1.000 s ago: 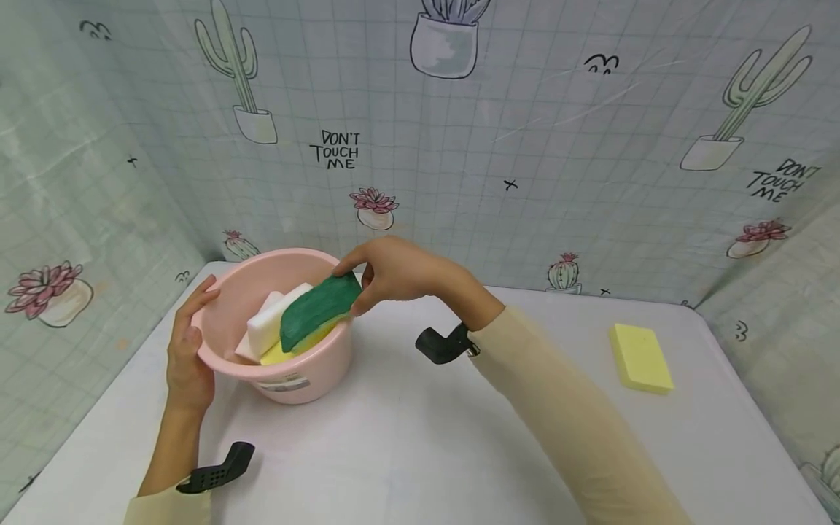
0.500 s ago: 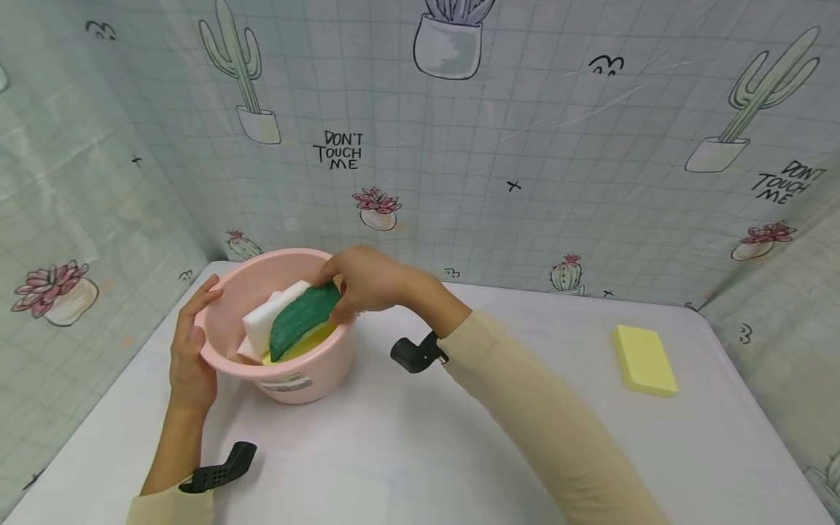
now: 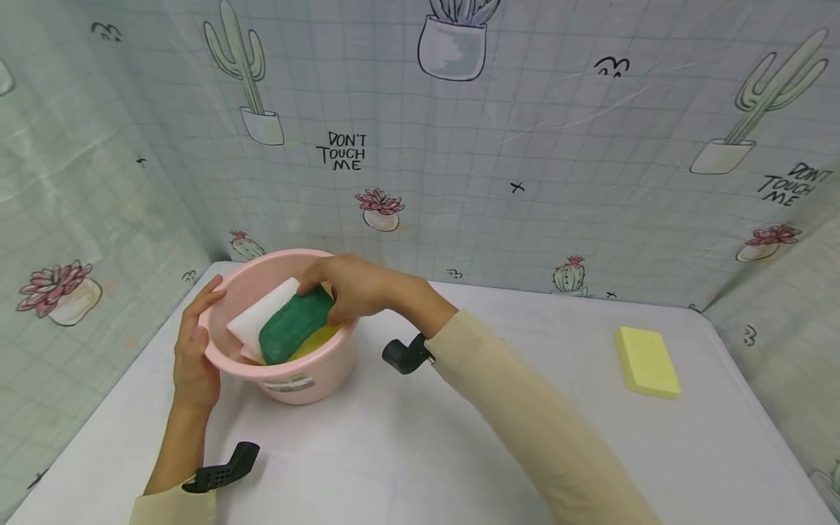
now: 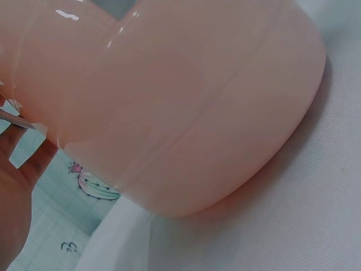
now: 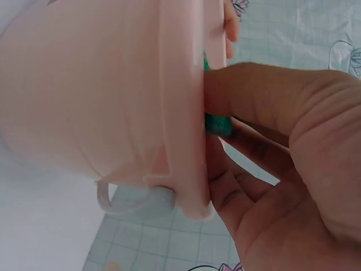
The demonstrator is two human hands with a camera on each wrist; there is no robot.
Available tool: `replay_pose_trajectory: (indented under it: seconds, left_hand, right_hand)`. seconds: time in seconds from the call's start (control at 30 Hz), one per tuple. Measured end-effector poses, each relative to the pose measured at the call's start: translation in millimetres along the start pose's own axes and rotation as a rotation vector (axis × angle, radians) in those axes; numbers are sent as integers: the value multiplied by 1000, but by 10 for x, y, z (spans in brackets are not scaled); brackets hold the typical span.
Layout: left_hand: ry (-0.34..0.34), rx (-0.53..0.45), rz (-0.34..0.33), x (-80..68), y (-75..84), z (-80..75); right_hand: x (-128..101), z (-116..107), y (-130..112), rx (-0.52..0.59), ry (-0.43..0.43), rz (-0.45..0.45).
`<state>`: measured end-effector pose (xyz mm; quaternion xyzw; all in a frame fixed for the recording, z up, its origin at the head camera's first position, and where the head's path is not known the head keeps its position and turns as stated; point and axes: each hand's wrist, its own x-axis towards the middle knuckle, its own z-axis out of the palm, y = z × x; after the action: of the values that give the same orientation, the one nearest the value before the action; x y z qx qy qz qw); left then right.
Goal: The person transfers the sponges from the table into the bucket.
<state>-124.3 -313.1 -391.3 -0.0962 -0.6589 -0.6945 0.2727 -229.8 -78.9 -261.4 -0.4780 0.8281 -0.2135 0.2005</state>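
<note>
A pink plastic bucket stands at the left of the white table in the head view. My left hand grips its left rim; in the left wrist view the fingers lie along the bucket's side. My right hand reaches over the right rim and pinches a green-and-yellow scouring sponge between thumb and fingers. The sponge is inside the bucket, against a white sponge. In the right wrist view the bucket's wall hides most of the green sponge. More yellow shows beneath it, partly covered.
A yellow sponge lies flat on the right part of the white table. A patterned curtain hangs behind and at both sides. The bucket's pale handle shows in the right wrist view.
My right hand has moved left and lower into the bucket with the scouring sponge. The white sponge has tipped over toward the left. My left hand keeps its hold on the rim.
</note>
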Motion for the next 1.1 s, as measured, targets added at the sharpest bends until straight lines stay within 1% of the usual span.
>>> replay_pose_trajectory:
  seconds: [0.07,0.13,0.3,0.43,0.6,0.73,0.83,0.9,1.0,1.1]
  left_hand:
    - [-3,-4,0,4,-1,3]
    - [-3,-2,3,7,-3,4]
    - [5,10,-10,-1,-9,0]
    - [8,14,-19,-11,-14,-5]
    - [1,7,-3,-15,-22,-2]
    - [-5,-23,18,-24,-35,4]
    - [-7,-26,16,-24,-41,6]
    - [-11,-18,18,-20,-41,4]
    - [-14,-5,20,-17,-41,0]
    - [-11,-3,23,-17,-38,-6]
  right_hand:
    - [-12,-13,7,28,-21,7]
    - [-6,-8,4,29,-31,11]
    - [43,41,-36,-4,-18,16]
    - [67,68,-57,-6,-7,29]
    - [74,93,-55,-8,3,34]
    - [66,96,-48,-50,-10,20]
    - [43,75,-33,-56,-8,40]
    - [21,55,-23,-30,7,58]
    - [-30,27,-14,28,60,86]
    - [-103,7,0,70,132,75]
